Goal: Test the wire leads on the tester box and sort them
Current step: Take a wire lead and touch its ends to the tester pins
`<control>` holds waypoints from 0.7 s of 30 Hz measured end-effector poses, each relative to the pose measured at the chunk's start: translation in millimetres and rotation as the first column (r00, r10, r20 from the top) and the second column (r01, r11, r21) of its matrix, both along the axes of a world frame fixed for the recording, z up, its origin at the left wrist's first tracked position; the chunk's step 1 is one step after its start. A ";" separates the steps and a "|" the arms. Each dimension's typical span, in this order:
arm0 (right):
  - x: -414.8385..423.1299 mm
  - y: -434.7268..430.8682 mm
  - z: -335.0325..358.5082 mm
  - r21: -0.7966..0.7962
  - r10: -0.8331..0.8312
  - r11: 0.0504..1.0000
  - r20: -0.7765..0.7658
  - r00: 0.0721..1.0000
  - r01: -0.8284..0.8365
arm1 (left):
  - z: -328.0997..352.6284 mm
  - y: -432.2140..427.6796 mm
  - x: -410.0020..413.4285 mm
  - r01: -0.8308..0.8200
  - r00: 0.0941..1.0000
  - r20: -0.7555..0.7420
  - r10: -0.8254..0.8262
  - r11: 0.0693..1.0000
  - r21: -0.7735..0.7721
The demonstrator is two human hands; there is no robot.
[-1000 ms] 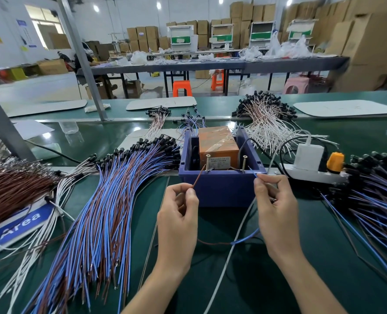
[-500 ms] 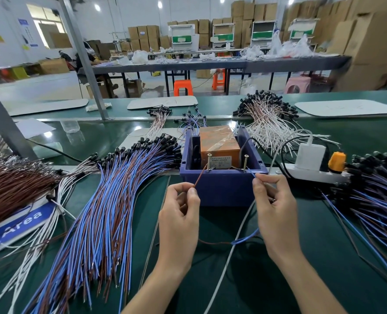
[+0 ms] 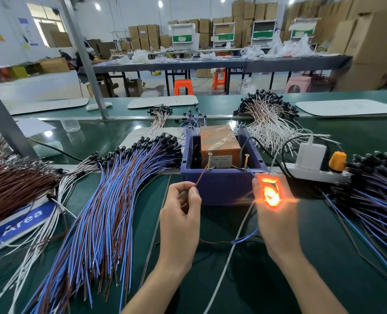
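The tester box [image 3: 219,146], orange and taped, sits in a blue bin [image 3: 222,184] with two upright screws [image 3: 209,160] at its front. My left hand [image 3: 181,214] pinches a brown lead [image 3: 201,176] whose tip touches the left screw. My right hand [image 3: 274,207] grips the lamp end of the same wire piece and its blue lead [image 3: 252,173], which reaches the right screw [image 3: 246,160]. An orange-red glow [image 3: 270,193] shines through the right fingers. The wire's loop [image 3: 237,240] hangs between my wrists.
A big fan of blue and brown leads [image 3: 106,211] lies left of the bin; brown wires [image 3: 8,189] farther left. Another blue-brown pile [image 3: 374,200] lies at the right. A white power strip [image 3: 312,171] with plugs sits right of the bin. White leads [image 3: 269,125] lie behind.
A bright orange-red glow has appeared inside my right hand. Both hands stay nearly where they were, leads held at the screws.
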State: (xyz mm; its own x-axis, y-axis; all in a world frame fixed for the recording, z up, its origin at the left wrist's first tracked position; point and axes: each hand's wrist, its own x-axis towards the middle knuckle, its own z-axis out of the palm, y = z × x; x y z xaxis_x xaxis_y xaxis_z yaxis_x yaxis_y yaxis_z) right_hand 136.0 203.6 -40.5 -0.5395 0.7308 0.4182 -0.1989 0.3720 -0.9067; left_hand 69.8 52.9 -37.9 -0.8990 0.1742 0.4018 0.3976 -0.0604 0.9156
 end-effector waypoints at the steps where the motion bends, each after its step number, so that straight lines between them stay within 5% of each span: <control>1: 0.1 -0.5 0.4 0.006 0.000 1.000 0.002 1.000 0.000 | 0.0 0.1 -0.1 0.000 1.000 -0.004 0.000 1.000 -0.001; 16: 4.8 -5.3 7.4 -0.018 0.039 0.999 -0.027 0.999 -0.040 | 1.1 -2.3 1.3 0.025 0.999 -0.023 -0.025 1.000 -0.013; 21: 11.5 -17.1 10.6 0.011 0.102 0.995 -0.052 0.993 -0.102 | 3.9 -1.5 5.9 0.224 0.973 0.056 -0.225 0.974 0.024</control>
